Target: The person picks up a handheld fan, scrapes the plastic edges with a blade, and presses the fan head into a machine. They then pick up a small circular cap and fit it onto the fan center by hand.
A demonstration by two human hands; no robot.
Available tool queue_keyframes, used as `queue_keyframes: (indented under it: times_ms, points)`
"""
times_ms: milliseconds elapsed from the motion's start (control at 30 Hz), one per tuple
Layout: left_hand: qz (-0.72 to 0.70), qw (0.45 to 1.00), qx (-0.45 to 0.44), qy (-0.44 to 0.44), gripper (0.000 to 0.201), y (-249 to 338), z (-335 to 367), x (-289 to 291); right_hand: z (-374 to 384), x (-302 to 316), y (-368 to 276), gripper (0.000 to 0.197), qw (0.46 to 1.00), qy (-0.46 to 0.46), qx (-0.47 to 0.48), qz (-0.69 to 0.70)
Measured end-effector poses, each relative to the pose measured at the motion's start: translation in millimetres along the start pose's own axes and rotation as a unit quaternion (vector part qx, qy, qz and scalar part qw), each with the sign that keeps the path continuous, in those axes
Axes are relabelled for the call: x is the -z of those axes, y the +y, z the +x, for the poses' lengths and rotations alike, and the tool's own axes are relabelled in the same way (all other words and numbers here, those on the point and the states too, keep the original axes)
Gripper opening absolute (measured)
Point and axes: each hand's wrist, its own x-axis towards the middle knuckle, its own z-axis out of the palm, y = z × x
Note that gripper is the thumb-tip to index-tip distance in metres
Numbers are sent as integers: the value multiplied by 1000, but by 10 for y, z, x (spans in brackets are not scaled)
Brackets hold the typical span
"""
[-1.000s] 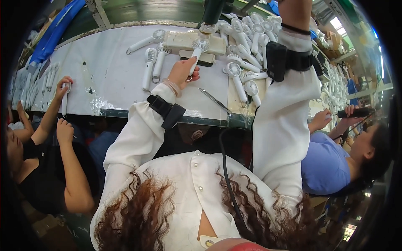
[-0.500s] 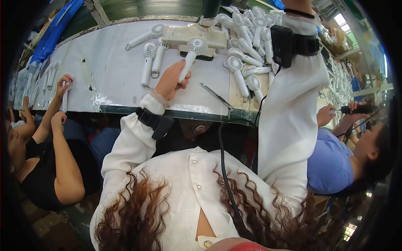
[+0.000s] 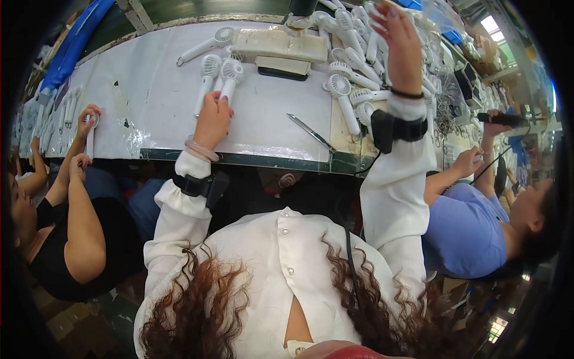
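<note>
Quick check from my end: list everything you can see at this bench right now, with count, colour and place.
Handheld fans: a pile, too many to count, white, far right of the bench.
Fan in grip: one, white, held by its handle in the left hand; two more white fans lie close beside it.
Tweezers: one pair, metal, near the bench's front edge.
Padded block: one, beige, far middle.
Bench top: white, worn.
Co-workers: one in black at left holding a white fan, one in blue at right.
Left hand: closed on the fan handle.
Right hand: raised over the pile, fingers spread.
</note>
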Motion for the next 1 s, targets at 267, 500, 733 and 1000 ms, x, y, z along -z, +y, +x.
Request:
queue_keyframes:
  times_ms: [267, 500, 733, 1000]
  points:
    - [9, 1000, 6, 28, 28, -113, 602, 332, -830, 460, 326, 28, 937, -149, -73, -307]
    - [25, 998, 29, 54, 33, -33, 652, 318, -1333, 138, 518, 35, 710, -205, 80, -669]
    - [405, 895, -140, 122, 43, -97, 605, 313, -1455, -62, 493, 43, 641, -198, 21, -741]
    - [364, 789, -406, 283, 36, 79, 241, 171, -1596, 83, 700, 48, 696, -177, 66, -693]
